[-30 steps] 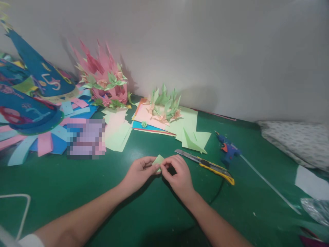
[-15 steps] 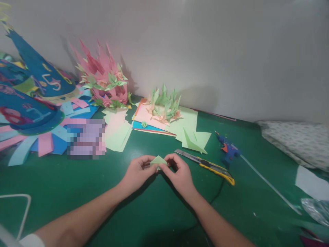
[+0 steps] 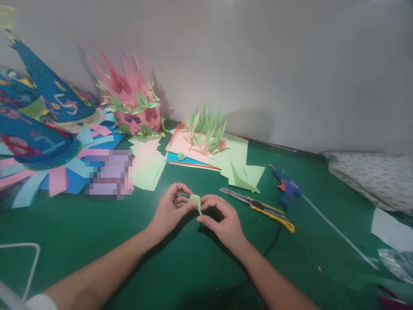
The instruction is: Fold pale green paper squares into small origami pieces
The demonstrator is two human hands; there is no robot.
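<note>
A small folded piece of light green paper (image 3: 195, 199) is held just above the green table. My left hand (image 3: 174, 204) pinches it between thumb and fingers. The fingertips of my right hand (image 3: 222, 217) meet its right edge, with the thumb at its lower corner. To the right of my hands lies a yellow utility knife (image 3: 267, 211) with its blade out. Beyond it is a blue glue gun (image 3: 287, 189) with a long clear glue stick in its back.
Light green paper sheets (image 3: 248, 174) lie behind the knife. A green paper crown (image 3: 208, 133) rests on stacked coloured paper. Further left stand a pink paper crown (image 3: 132, 103) and blue cone hats (image 3: 54, 86). A white patterned cloth (image 3: 371, 178) lies at right.
The folded paper has turned from a broad, flat triangle to a narrower, tilted view. My right thumb has slid down off its front, and my left fingers have lifted slightly.
</note>
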